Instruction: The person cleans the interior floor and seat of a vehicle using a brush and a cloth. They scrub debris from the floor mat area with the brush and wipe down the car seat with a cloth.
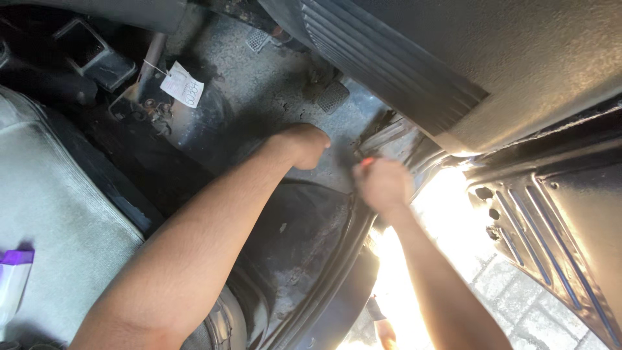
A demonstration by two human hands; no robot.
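I look down into a car's footwell from the open door. My left hand (pixel 304 144) is curled into a fist and presses on the dark floor mat (pixel 259 91). My right hand (pixel 383 183) is closed around a small tool with a red-orange tip (pixel 367 161), held at the door sill edge (pixel 353 227) near the corner of the floor. What the tool's tip touches is hidden by blur and my fingers.
Pedals (pixel 332 96) sit at the far end of the footwell. A white paper tag (pixel 182 85) hangs from a lever. A grey seat (pixel 52 214) lies left with a purple-and-white packet (pixel 13 275). The open door panel (pixel 551 214) is right, with sunlit paving below.
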